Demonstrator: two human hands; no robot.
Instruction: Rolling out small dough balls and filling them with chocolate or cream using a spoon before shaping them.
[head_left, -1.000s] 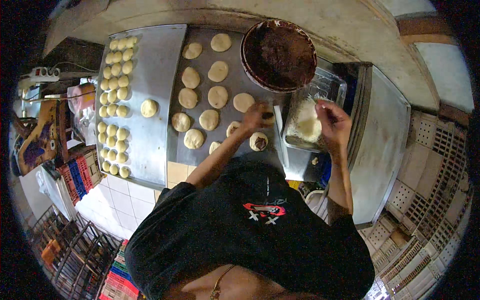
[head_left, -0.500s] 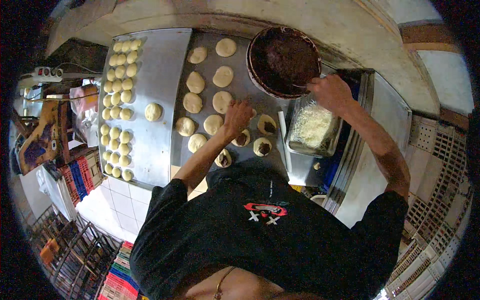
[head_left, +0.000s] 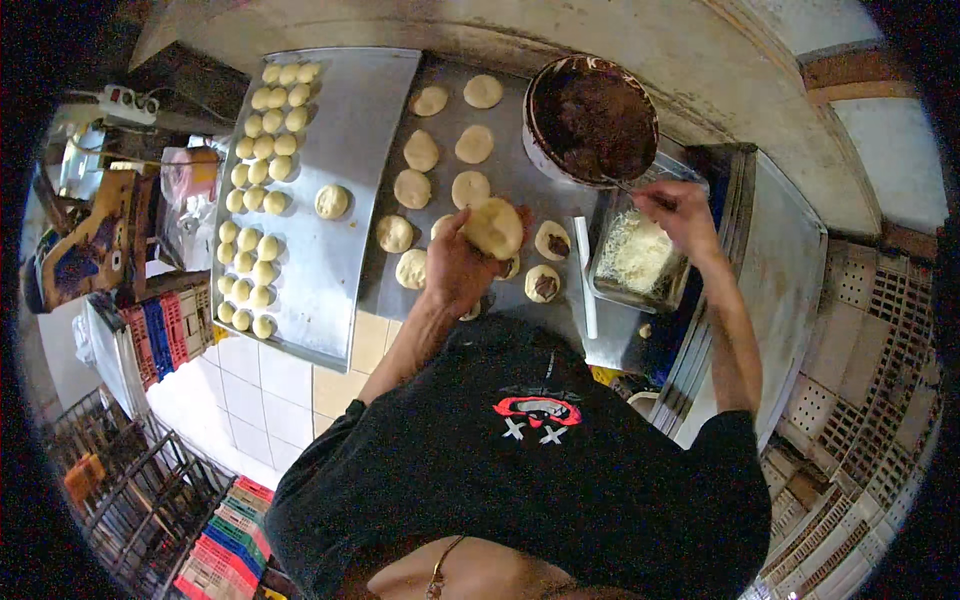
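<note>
A flattened round of dough (head_left: pixel 494 228) rests in my left hand (head_left: pixel 458 270), its fingers curled under and around it, lifted over the tray. My right hand (head_left: pixel 684 216) pinches the handle of a thin metal utensil (head_left: pixel 617 184) at the rim of a bucket of dark brown filling (head_left: pixel 592 115). The utensil's far end is hidden in the bucket, so its kind is unclear. Below my left hand, several pale dough discs (head_left: pixel 472 190) lie in rows. To its right, a dough disc with a dab of dark filling (head_left: pixel 543 284) lies near my shirt.
A metal tray (head_left: pixel 340 270) on the left carries several small dough balls (head_left: pixel 263 147) and one larger flattened dough piece (head_left: pixel 332 202). Right of the discs lies a white rod (head_left: pixel 586 280), beside a clear container of shredded pale cheese (head_left: pixel 640 250). A wall (head_left: pixel 700 90) rises behind the bucket.
My left hand has taken a dough disc off the tray and raised it. My right hand stays by the bucket rim with the utensil, its forearm now more upright. The whole view has shifted slightly.
</note>
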